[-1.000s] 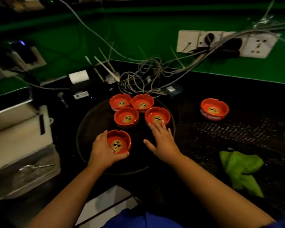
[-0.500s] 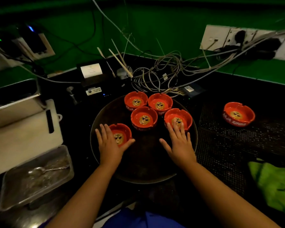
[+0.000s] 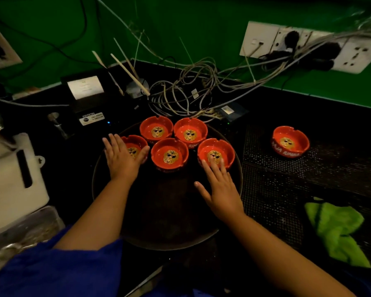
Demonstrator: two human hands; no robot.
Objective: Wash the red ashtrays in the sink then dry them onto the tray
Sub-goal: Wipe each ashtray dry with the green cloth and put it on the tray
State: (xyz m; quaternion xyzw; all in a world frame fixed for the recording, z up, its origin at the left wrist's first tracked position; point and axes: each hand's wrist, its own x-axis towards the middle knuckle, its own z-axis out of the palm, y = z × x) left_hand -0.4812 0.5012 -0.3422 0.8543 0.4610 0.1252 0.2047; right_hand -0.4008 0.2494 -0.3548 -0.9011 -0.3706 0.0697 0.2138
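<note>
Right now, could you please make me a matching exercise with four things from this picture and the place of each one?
Things:
1. left hand
2. right hand
3. lone ashtray
4. green cloth

Places:
A. stands apart on the mesh mat, off the tray
B. lies flat over the leftmost ashtray on the tray
C. lies crumpled at the near right
D. fingertips at the tray's rightmost ashtray

Pairs: 1-B; 2-D; 3-A; 4-C.

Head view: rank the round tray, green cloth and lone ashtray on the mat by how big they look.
1. round tray, clearly largest.
2. green cloth.
3. lone ashtray, smallest, though farther from the camera than the cloth.
</note>
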